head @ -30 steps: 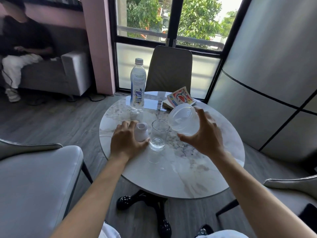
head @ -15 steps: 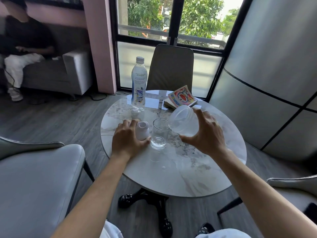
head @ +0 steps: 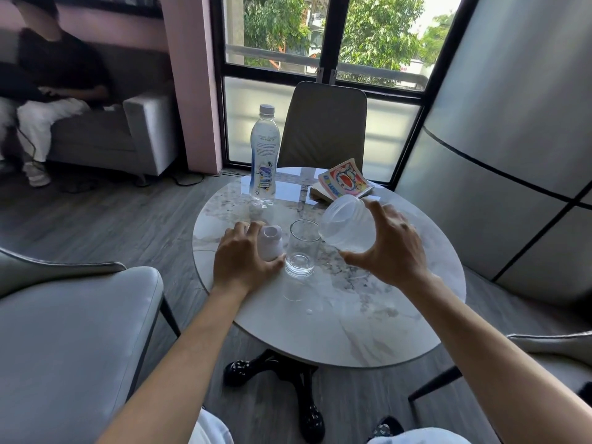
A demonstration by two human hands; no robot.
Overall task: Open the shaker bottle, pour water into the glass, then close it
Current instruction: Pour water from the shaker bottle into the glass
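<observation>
A clear drinking glass [head: 302,248] stands upright near the middle of the round marble table [head: 346,318], with a little water at its bottom. My right hand [head: 389,248] grips the translucent shaker bottle [head: 347,223], which is lidless and tilted left so its mouth is at the glass's right rim. My left hand [head: 243,262] rests on the table just left of the glass, wrapped around the bottle's pale lid [head: 270,241].
A capped plastic water bottle [head: 264,155] stands at the table's far edge, and a colourful book [head: 344,183] lies behind the shaker. Grey chairs sit at left [head: 64,331], far side and right. A person sits on a sofa at far left.
My right hand has lowered the shaker bottle and brought its mouth closer to the glass rim. My left hand and the lid have stayed in place.
</observation>
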